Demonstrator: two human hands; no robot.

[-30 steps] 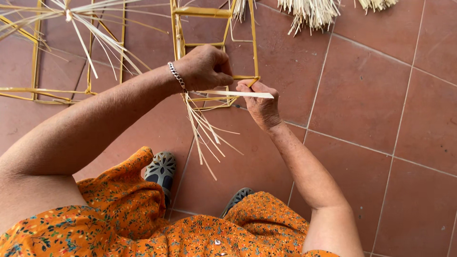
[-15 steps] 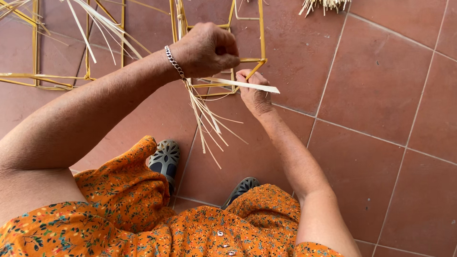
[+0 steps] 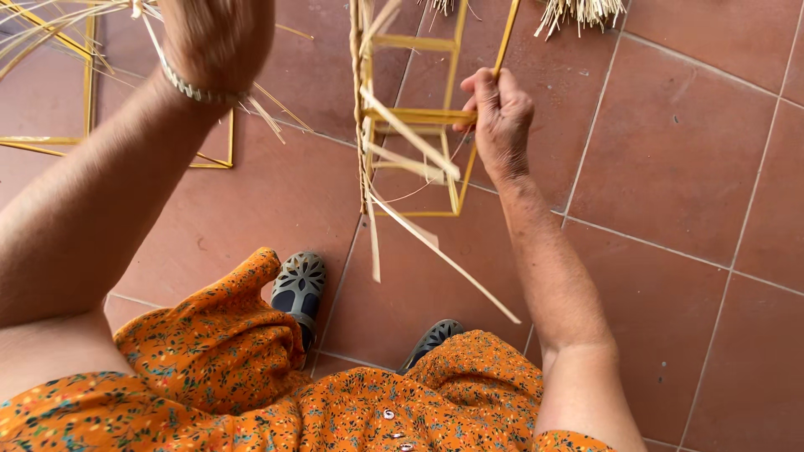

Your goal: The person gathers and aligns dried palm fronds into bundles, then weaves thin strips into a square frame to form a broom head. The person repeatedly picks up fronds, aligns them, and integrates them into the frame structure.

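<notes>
Big terracotta tile floor [image 3: 687, 167] fills the whole shot, with an orange floral dress [image 3: 251, 393] across the bottom and two dark shoes [image 3: 297, 289] poking out around 6 o'clock. The yellow stick frame [image 3: 419, 117] stands near 12 o'clock, pale straw strips [image 3: 410, 201] trailing off it down toward 5. Right hand [image 3: 498, 117] is closed tight around one frame upright at about 1 o'clock. Left hand [image 3: 213, 38] is up at 11, blurred, wearing a bracelet [image 3: 197, 90]; can't tell what its fingers are doing.
</notes>
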